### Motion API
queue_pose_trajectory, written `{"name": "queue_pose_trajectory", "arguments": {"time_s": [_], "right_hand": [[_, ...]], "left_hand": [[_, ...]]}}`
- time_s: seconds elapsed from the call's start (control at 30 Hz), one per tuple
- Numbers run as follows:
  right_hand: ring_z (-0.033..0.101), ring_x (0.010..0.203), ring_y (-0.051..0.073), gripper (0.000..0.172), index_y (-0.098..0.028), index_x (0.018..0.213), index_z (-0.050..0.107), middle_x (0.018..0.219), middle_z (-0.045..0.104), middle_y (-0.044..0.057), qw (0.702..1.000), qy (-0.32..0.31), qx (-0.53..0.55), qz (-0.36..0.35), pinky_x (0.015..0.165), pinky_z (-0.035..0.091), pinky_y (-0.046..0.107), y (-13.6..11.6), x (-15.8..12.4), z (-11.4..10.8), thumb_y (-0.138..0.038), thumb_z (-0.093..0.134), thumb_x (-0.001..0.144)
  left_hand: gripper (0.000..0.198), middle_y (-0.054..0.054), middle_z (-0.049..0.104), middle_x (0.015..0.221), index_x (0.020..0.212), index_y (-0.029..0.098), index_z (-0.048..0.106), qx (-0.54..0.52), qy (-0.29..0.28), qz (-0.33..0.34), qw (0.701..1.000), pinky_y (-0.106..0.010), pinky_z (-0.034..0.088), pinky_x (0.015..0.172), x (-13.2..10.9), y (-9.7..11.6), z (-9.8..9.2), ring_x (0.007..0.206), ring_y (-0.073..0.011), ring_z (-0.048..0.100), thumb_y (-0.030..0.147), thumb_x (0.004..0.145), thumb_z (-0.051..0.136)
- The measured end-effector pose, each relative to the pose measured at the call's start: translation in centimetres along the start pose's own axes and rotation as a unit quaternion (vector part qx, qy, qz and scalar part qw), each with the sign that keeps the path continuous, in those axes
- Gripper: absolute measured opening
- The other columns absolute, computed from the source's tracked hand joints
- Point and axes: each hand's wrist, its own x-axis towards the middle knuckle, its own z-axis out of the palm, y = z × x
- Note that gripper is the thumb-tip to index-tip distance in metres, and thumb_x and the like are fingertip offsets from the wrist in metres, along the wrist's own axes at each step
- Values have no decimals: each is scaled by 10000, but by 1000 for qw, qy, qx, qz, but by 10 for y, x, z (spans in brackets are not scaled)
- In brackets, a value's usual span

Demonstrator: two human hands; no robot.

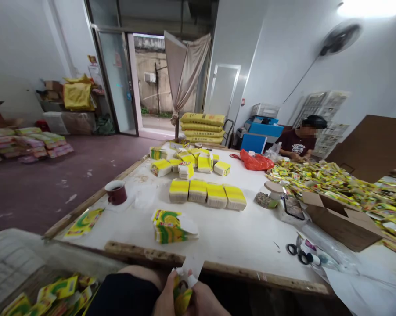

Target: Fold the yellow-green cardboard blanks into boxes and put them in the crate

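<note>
At the bottom edge, below the table's wooden rim, my left hand [167, 298] and my right hand [204, 302] are both closed around a small bundle of yellow-green packets [182, 295] topped with a white paper strip [192, 267]. The bundle sits between the two hands, over my lap. On the white table [237, 237] just ahead lies another banded stack of yellow-green packets [171, 226]. Further back stands a row of yellow-topped stacks [207, 194], and beyond it a cluster of similar bundles [188, 162].
A dark red mug [116, 192] stands at the table's left edge, scissors [299, 253] and an open cardboard box [343, 219] at the right. Loose packets [349, 184] cover the far right, where another person [300, 140] sits. A crate of packets [49, 294] is at my lower left.
</note>
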Motion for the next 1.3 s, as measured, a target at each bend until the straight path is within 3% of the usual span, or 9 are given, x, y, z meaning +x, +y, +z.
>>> {"name": "queue_pose_trajectory", "arguments": {"time_s": [0.07,0.2,0.4,0.6,0.83,0.93,1.13,1.3], "right_hand": [[731,830,313,536,-160,853,669,733,722,103,1000,19,6,-13,711,582,403,1,-3,1,-609,840,616],[730,865,332,515,-162,797,659,717,716,110,999,44,5,-18,729,585,413,-1,-6,3,-559,885,558],[729,890,329,491,-177,817,677,712,719,83,1000,19,8,7,753,573,410,-7,-3,4,-582,855,605],[711,967,294,553,-169,894,701,808,754,65,997,30,-37,-53,864,532,383,-25,-8,3,-587,892,585],[697,974,236,651,-197,1085,695,1022,770,71,980,25,-119,-159,900,489,362,-57,-25,-13,-698,810,684],[704,924,221,704,-195,1183,663,1018,769,85,973,17,-148,-177,889,485,364,-64,-28,-19,-732,748,734],[682,787,165,726,-220,1239,600,929,727,18,966,89,-108,-217,780,502,318,-64,-30,-16,-692,787,720],[673,792,144,752,-236,1258,554,1037,733,34,960,107,-88,-244,786,503,312,-71,-40,-9,-640,840,691]], "left_hand": [[790,-199,693,1319,1408,128,492,1,18,40,999,-427,548,1039,-4,-4,5,1219,-339,677,315,660,669],[759,-208,692,1320,1399,124,519,18,8,56,998,-433,558,1035,-6,-7,5,1210,-340,684,290,672,662],[731,-195,711,1293,1376,150,551,16,17,73,997,-425,599,968,0,2,-2,1165,-348,707,331,687,715],[639,-114,748,1197,1367,199,524,-23,34,70,997,-384,608,931,-8,24,-1,1050,-277,742,291,752,672],[616,-126,750,1147,1346,174,510,-15,104,68,992,-402,603,918,-13,18,6,1027,-287,735,411,796,655],[631,-130,759,1125,1343,166,503,13,79,73,994,-391,616,888,-11,14,4,1000,-287,747,422,793,676],[619,-126,757,1113,1342,161,492,22,59,72,995,-405,620,883,-11,20,-3,981,-283,748,408,806,681],[624,-127,756,1111,1338,163,484,16,69,76,995,-415,622,867,-12,19,-1,966,-283,746,411,803,689]]}}
